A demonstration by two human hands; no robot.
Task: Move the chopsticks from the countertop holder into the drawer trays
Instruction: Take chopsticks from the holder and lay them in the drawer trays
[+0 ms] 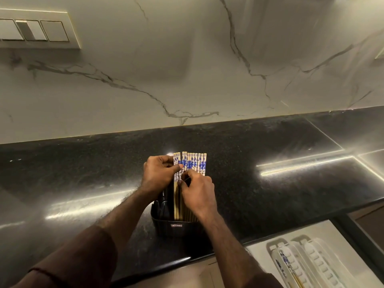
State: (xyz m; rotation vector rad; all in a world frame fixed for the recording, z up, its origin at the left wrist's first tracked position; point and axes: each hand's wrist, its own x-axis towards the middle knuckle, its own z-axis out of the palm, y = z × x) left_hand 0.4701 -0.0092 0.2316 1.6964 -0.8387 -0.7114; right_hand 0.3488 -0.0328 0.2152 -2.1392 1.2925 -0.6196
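Observation:
A black holder [176, 226] stands on the dark countertop [270, 194] near its front edge. Several wooden chopsticks [196, 163] with blue-and-white patterned tops stand upright in it in a row. My left hand [159, 172] grips the leftmost chopsticks near their tops, thumb laid across them. My right hand [198, 192] pinches a chopstick in the row just below the patterned part. At the lower right the open drawer holds white trays [315, 258], and a patterned chopstick [286, 265] lies in the left tray.
A marble backsplash [187, 69] rises behind the counter, with a switch panel [35, 30] at the upper left. Dark utensils [164, 206] fill the holder's left part. The drawer's dark edge [353, 238] runs along its right side.

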